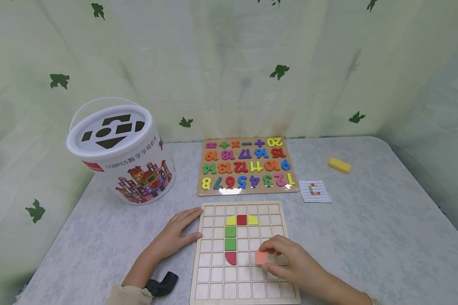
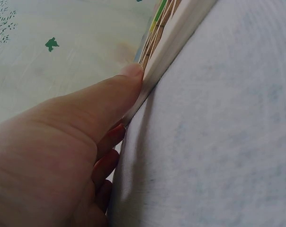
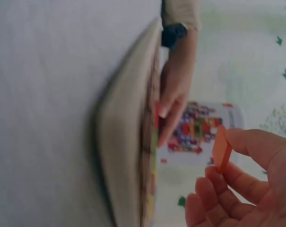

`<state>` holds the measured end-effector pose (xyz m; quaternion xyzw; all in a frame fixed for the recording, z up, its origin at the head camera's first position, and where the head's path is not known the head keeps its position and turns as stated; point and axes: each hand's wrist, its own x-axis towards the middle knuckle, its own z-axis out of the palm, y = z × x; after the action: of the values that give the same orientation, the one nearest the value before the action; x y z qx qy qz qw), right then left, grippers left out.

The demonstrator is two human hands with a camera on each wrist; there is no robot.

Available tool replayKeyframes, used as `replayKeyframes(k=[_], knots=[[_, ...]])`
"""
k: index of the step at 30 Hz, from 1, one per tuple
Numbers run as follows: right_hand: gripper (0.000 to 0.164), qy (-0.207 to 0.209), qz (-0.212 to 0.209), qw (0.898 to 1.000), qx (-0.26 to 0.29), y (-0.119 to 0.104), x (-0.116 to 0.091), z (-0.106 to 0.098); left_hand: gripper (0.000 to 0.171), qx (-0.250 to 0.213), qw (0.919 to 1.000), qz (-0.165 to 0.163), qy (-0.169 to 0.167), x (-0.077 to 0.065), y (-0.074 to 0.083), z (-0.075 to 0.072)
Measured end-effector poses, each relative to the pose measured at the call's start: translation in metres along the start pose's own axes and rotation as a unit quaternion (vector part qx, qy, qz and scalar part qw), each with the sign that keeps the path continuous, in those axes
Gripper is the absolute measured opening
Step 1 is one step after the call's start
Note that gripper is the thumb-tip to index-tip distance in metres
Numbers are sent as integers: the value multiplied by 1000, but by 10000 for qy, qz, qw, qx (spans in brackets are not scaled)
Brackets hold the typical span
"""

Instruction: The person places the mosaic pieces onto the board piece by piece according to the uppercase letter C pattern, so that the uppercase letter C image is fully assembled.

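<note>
My right hand (image 1: pixel 290 260) pinches a flat orange square tile (image 1: pixel 261 257) between thumb and fingers, over the right half of the wooden grid board (image 1: pixel 240 291). In the right wrist view the orange tile (image 3: pixel 221 149) is seen nearly edge-on, raised above the board. My left hand (image 1: pixel 177 231) rests at the board's left edge, thumb and fingertips touching its side. Set in the grid are a yellow quarter-round tile (image 1: pixel 231 220), a red square (image 1: pixel 241 220), another yellow quarter-round (image 1: pixel 253 220), two green squares (image 1: pixel 230 238) in a column, and a red quarter-round (image 1: pixel 231 258).
Behind the board lies a number puzzle (image 1: pixel 248 167). To its right are a small pattern card (image 1: pixel 314 191) and a yellow block (image 1: pixel 339 165). A white lidded bucket (image 1: pixel 120 154) stands at the left. A black wrist mount (image 1: pixel 163 284) sits by the left sleeve.
</note>
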<state>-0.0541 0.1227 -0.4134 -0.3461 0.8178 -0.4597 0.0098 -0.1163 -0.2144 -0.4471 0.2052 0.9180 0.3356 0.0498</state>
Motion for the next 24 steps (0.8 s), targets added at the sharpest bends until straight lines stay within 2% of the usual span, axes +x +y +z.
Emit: replayKeyframes(k=[5,9,15,24], knots=[[22,-435,467,9979,-52,8,5,18,67,-14,10000,11,2,1,0,0],[23,-626,626,9957,-286,15,9,26,67,-13,10000,-8,-8,1,-1,1],[24,-633,470,9955,-525,20,14,33,67,47,10000,14,18,0,-2,0],[23,-499,590,9932,-874,18,21,39,65,-7,10000,-13,43,0,-1,1]])
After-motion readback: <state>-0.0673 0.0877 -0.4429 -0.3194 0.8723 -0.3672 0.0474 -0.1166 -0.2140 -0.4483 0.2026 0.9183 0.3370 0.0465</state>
